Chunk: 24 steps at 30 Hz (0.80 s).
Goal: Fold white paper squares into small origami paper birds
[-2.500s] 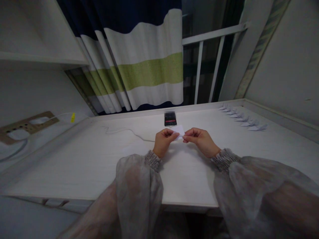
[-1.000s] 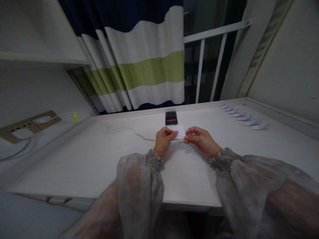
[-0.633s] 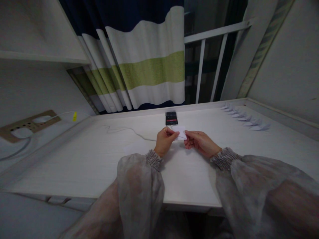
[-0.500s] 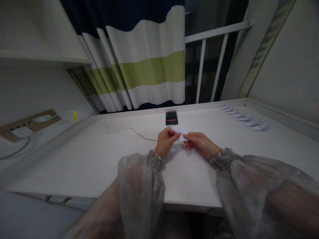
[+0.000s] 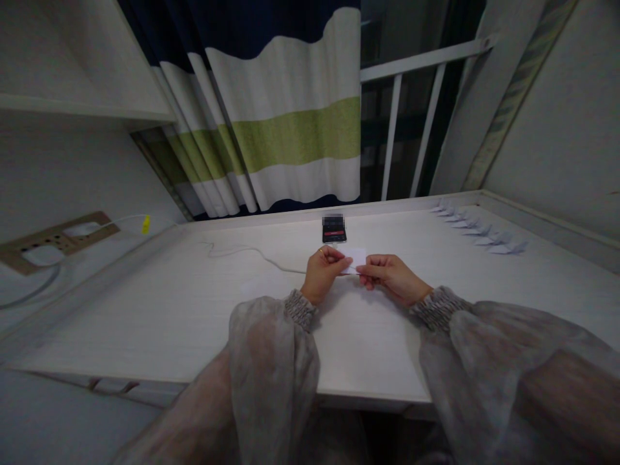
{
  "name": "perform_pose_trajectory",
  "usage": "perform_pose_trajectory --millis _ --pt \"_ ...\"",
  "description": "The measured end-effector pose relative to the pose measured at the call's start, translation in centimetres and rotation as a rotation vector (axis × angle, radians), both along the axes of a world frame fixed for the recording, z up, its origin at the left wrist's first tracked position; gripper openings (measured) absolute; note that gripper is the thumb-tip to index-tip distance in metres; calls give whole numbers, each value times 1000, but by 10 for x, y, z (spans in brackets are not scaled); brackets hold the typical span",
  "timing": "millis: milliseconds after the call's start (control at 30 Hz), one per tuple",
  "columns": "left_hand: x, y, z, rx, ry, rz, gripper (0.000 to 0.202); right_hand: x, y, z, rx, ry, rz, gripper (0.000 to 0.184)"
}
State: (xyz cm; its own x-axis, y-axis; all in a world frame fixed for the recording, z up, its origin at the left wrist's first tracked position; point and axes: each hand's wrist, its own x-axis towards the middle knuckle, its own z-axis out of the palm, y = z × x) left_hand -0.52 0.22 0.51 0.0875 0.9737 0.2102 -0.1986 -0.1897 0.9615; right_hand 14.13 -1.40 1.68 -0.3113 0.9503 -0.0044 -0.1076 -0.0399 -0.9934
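Observation:
A small piece of white paper (image 5: 357,256) is held up between my two hands, above the white desk. My left hand (image 5: 323,274) pinches its left side, thumb on the near face. At the lower right edge, the thumb and fingers of my right hand (image 5: 391,278) close on the same paper. Just beyond the paper lies a phone (image 5: 334,230) with its screen lit. The fingers behind the paper are partly hidden.
Several folded white paper figures (image 5: 477,230) stand in a row at the back right of the desk (image 5: 194,323). A thin white cable (image 5: 271,261) runs across the desk toward my left hand. Left, a socket strip (image 5: 61,240) holds plugs. A striped curtain (image 5: 295,123) hangs behind.
My right thumb and fingers have shifted slightly down along the paper's lower right edge, so more of the paper shows. My left hand has barely moved.

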Motion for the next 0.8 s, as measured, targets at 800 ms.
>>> perform_pose_trajectory --millis 800 --pt "0 -5 6 -87 0 -172 64 -1 -1 -1 -9 -46 -52 19"
